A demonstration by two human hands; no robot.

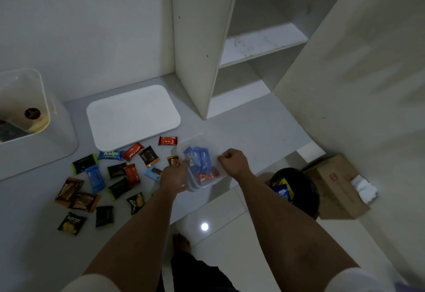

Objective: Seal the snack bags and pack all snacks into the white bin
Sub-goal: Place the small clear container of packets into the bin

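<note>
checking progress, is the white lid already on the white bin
No, the white lid lies flat on the counter, apart from the open white bin.

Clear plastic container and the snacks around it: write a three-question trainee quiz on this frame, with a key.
1. True or false: the clear plastic container is empty.
2. The white lid lies: A) on the white bin B) flat on the counter C) on the floor.
3. The left hand and right hand both hold the ____.

Key: 1 false, it holds blue and red packets; 2 B; 3 container.
</note>
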